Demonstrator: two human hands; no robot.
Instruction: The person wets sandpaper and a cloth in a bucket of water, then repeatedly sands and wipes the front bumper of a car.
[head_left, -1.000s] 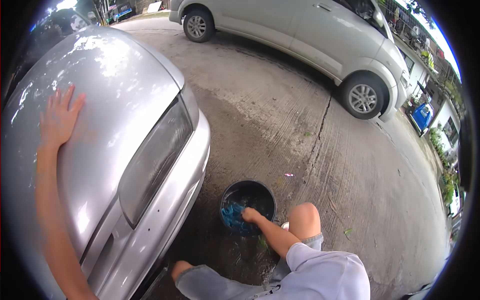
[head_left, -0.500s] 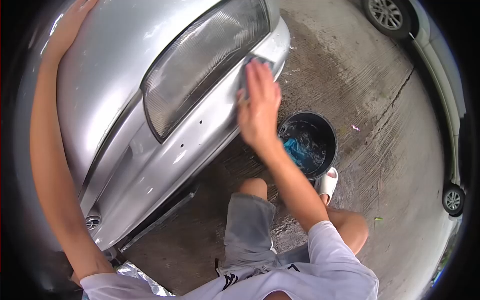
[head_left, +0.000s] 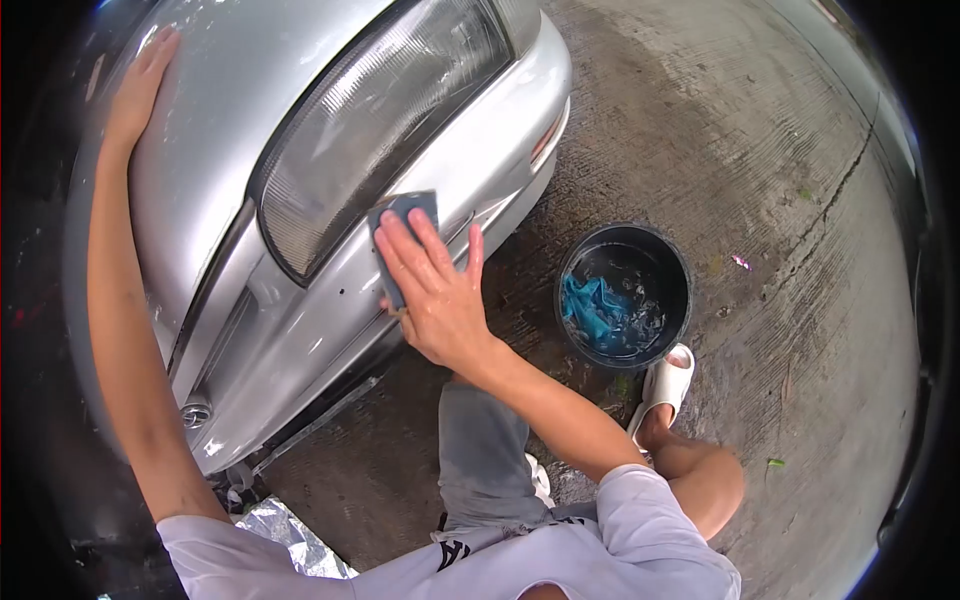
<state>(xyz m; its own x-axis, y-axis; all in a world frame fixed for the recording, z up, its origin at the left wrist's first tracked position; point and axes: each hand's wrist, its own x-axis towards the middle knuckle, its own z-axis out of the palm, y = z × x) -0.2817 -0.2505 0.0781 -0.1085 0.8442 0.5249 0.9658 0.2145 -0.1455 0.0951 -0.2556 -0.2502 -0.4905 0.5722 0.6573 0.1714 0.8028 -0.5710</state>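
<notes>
My right hand point(head_left: 440, 310) lies over a dark grey piece of sandpaper point(head_left: 410, 205), pressing it against the silver bumper point(head_left: 480, 150) just below the headlight point(head_left: 385, 130). Its thumb hooks round the near edge of the sheet while the little finger sticks out to the side. Small dark spots mark the bumper paint close to the hand. Farther left, my left hand point(head_left: 140, 95) rests on the silver hood point(head_left: 220, 110), fingers stretched out and holding nothing.
A black bucket point(head_left: 688, 290) of water with a blue cloth point(head_left: 592, 308) in it stands on the wet concrete to the right, beside my white sandal point(head_left: 672, 385). Crumpled foil point(head_left: 285, 535) lies at the lower left, near the car's front emblem point(head_left: 196, 415).
My right hand has slid with the sandpaper along the bumper, left and toward me. My left hand stays on the hood. The view has shifted, and the other car has mostly left it.
</notes>
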